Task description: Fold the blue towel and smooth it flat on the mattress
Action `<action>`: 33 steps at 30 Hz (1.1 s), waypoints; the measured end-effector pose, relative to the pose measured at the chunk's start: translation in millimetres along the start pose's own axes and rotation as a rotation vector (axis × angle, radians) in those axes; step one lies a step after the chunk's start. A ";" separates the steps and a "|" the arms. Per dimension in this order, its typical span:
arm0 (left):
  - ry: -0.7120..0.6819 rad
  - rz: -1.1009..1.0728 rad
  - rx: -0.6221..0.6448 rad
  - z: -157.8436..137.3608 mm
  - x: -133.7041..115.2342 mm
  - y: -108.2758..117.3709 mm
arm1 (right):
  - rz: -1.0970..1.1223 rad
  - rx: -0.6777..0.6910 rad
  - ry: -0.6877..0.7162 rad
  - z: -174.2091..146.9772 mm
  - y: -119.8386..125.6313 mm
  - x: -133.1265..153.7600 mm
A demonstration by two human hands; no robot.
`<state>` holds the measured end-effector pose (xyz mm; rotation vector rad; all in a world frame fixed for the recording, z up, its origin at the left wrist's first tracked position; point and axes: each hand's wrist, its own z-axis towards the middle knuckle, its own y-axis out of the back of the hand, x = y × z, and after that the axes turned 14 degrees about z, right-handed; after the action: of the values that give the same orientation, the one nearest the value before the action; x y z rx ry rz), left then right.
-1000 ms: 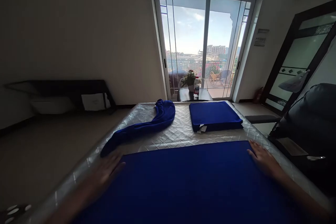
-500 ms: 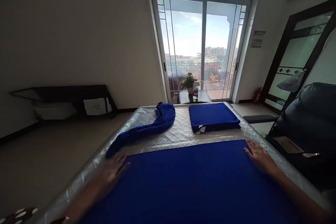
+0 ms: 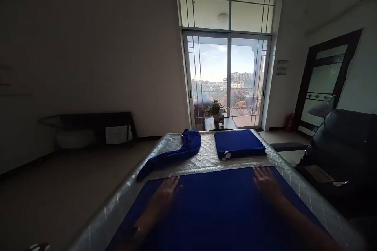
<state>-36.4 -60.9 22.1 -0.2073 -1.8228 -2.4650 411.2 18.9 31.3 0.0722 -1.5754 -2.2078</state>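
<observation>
A large blue cloth lies spread flat over the near part of a table with a silvery quilted cover. My left hand rests on the cloth near its far edge, left of the middle, fingers stretched out and slightly blurred. On the right, my right hand lies flat at the far edge with its fingers spread. Beyond the cloth, a neatly folded stack of blue cloth with a white tag sits at the back right. A crumpled length of blue cloth curves along the back left.
A dark armchair stands close on the right. Behind the table, a small dark table holds a potted plant and a bottle, before a glass sliding door. A low dark rack stands by the left wall.
Both hands have moved inward from the cloth's far corners along its far edge, the left to the right and the right to the left. The view has tilted upward.
</observation>
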 end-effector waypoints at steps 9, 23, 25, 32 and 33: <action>-0.220 -0.215 0.093 28.3 -156.1 12.6 | 0.397 0.192 0.298 -1.1 -62.1 135.3; -0.164 -0.191 0.145 24.1 -159.9 20.3 | 0.466 0.331 0.179 -3.5 -41.3 143.0; -0.167 -0.166 0.154 22.0 -158.4 23.3 | 0.479 0.334 0.154 -4.1 -37.6 141.5; -0.095 -0.057 0.162 -7.7 -86.1 4.9 | 0.403 0.318 0.032 -11.9 -16.8 70.2; -0.086 -0.047 0.158 -15.5 -64.2 -3.1 | 0.371 0.308 0.003 -15.0 -13.4 49.7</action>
<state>25.6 -76.4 5.1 -0.2679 -2.0693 -2.3607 366.2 -9.1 23.7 -0.1172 -1.7535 -1.6756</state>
